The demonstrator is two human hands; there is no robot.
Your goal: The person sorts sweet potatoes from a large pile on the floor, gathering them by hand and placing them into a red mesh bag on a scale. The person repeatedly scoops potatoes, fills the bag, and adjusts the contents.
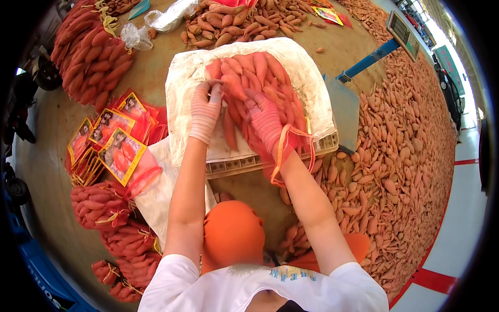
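Observation:
A red mesh bag (290,99) full of sweet potatoes lies on a white woven sack (187,64), which covers a plastic crate (237,163). My right hand (266,119), in a striped glove, reaches inside the bag through its mouth. Its fingers are on the lower end of a sweet potato (234,86); the mesh partly veils them. On the bag's left edge, my gloved left hand (206,109) pinches the mesh beside that sweet potato from outside. An orange drawstring (281,154) loops loosely around my right wrist.
Printed mesh bags (121,156) lie stacked at left, above several filled bags (99,204). Larger filled bags (91,58) stand at upper left. A scale's blue post (368,60) and display (403,35) rise at right, beside a large sweet potato heap (397,167).

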